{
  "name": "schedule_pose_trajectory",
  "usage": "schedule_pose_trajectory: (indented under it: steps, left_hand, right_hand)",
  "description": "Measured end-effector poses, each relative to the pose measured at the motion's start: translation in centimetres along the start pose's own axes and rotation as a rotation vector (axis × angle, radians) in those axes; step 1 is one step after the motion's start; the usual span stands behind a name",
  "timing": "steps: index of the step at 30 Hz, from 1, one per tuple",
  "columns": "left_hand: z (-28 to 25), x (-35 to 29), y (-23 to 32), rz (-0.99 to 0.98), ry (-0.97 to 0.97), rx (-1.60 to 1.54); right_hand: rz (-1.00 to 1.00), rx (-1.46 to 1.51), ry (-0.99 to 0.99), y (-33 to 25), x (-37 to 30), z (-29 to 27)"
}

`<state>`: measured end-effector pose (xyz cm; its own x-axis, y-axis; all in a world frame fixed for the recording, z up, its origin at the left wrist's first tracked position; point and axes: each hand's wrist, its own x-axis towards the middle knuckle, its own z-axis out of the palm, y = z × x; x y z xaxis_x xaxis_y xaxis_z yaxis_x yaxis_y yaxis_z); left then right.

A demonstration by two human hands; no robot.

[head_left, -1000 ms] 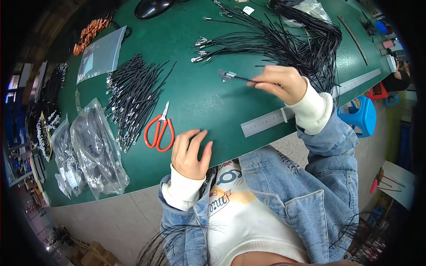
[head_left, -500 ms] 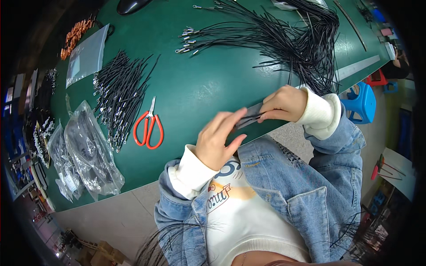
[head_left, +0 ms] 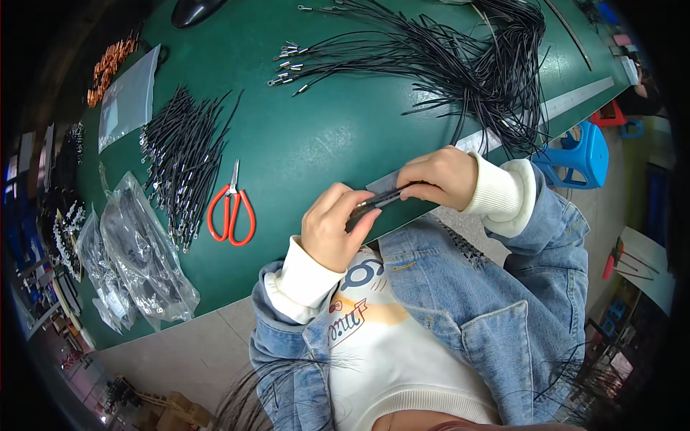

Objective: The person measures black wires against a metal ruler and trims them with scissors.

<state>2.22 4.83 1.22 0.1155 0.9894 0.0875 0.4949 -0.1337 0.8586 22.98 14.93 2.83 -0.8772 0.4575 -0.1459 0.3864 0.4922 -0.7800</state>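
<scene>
At the table's near edge, both hands grip a few short black wires (head_left: 387, 198) stretched between them. My left hand (head_left: 332, 228) pinches one end between thumb and fingers. The other end is in my right hand (head_left: 440, 177), whose fingers are curled with the thumb beneath. Exactly how many wires there are, I cannot tell. Under them lies a long metal ruler (head_left: 575, 100), partly covered by my right hand and a large bundle of long black wires (head_left: 474, 72) with metal ring terminals. Red-handled scissors (head_left: 231, 208) rest left of my left hand.
A pile of short black wires with terminals (head_left: 185, 161) lies left of the scissors. Nearby are clear bags of parts (head_left: 147, 251), a flat plastic bag (head_left: 129, 97) and copper-coloured pieces (head_left: 111, 68). A black mouse (head_left: 195, 11) sits far back. A blue stool (head_left: 586, 154) stands at right.
My left hand, blurred and spread before, now has its fingers closed on the wires' end. Both hands appear further left, though the whole view has shifted a little that way too.
</scene>
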Motion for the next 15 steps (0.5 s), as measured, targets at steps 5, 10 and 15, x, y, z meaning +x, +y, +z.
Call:
schedule_pose_trajectory:
  steps: [5,10,15]
  left_hand:
    - [-0.5,0.3,0.9,-0.056,-0.053,-0.093]
    - [-0.8,0.1,0.9,-0.350,-0.151,-0.354]
    - [-0.2,0.3,1.2,-0.241,-0.079,-0.216]
  right_hand:
    - [-0.017,0.048,0.008,-0.5,0.0,-0.3]
    - [-0.054,-0.052,0.067,-1.2,0.2,-0.1]
    - [0.038,-0.068,0.091,-2.0,0.7,0.6]
